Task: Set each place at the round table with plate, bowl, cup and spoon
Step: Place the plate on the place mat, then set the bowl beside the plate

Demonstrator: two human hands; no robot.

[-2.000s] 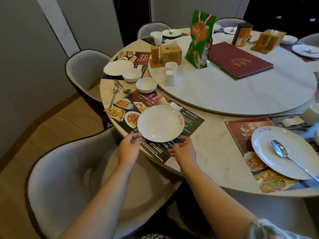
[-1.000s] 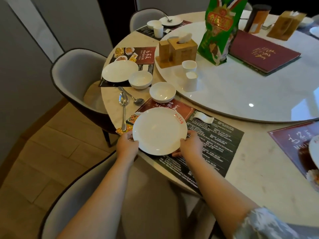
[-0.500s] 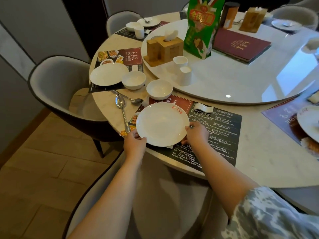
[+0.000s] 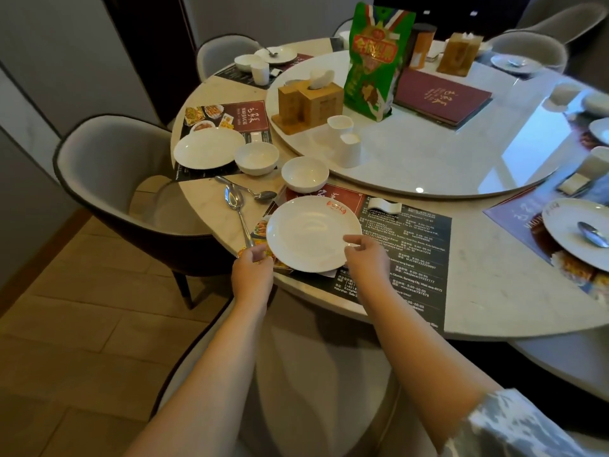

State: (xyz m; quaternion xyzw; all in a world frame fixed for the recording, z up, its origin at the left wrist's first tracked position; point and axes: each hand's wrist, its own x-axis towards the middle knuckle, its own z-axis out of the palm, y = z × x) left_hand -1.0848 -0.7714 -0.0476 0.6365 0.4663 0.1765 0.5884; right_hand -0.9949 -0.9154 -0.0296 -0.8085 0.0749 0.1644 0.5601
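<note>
Plate: the white plate [image 4: 313,233] with a red mark on its far rim lies on the dark placemat [image 4: 408,255] at the near edge of the round table [image 4: 487,291].
Left hand: the left hand [image 4: 252,270] is at the plate's near left rim, fingers curled with the thumb at the edge; whether it truly grips the rim I cannot tell.
Right hand: the right hand [image 4: 367,255] is at the plate's near right rim, thumb stretched over the edge and the other fingers loosely bent; no firm hold shows.
Bowl: a white bowl [image 4: 304,174] stands just beyond the plate, at the far edge of the placemat.
Spoons: two metal spoons [image 4: 235,201] lie left of the plate on the bare tabletop, their bowls near each other.
Cups: two white cups [image 4: 346,140] stand on the turntable [image 4: 445,159], further in.
Neighbouring place: to the far left, another plate [image 4: 207,148] and bowl [image 4: 256,157] sit on a second placemat.
Chair: a grey chair [image 4: 108,166] stands left of the table.
</note>
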